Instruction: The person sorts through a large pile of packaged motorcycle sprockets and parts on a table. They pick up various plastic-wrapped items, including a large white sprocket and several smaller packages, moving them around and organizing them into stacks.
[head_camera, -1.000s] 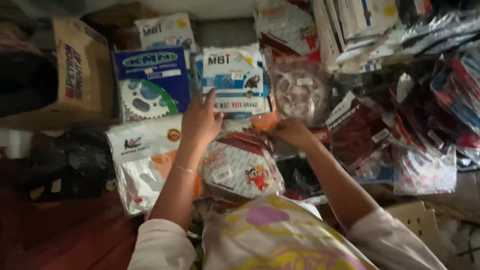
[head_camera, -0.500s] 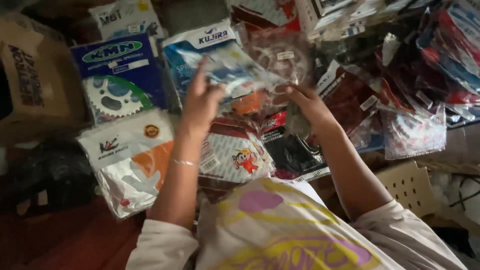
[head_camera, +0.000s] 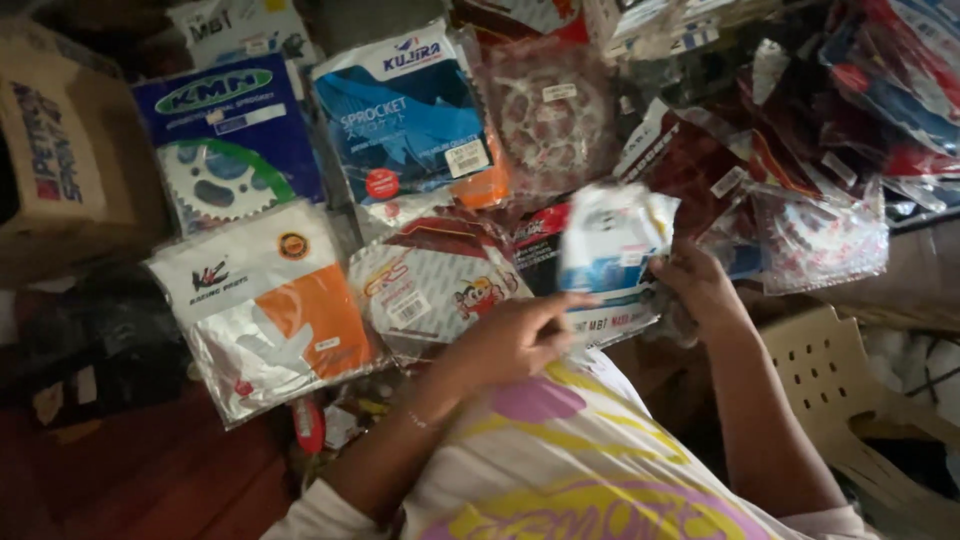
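My right hand (head_camera: 706, 288) grips a blue-and-white plastic packet (head_camera: 610, 262), blurred, held upright in front of my chest. My left hand (head_camera: 512, 338) is at the packet's lower left edge with its fingertips on the plastic. Below the hands lies a white-and-red packet with a cartoon figure (head_camera: 436, 285). Further out are spread a white-and-orange sprocket packet (head_camera: 265, 305), a dark blue packet with a sprocket picture (head_camera: 225, 150) and a light blue sprocket packet (head_camera: 405, 115).
A cardboard box (head_camera: 60, 170) stands at the far left. A clear bag with a red sprocket (head_camera: 555, 115) lies at the top middle. Heaps of red and dark packets (head_camera: 820, 150) fill the right. A beige plastic stool (head_camera: 850, 400) is at lower right.
The blue-and-white packet has come off the pile and toward my chest, now held by my right hand. My left hand dropped down with it. The view shifted left.
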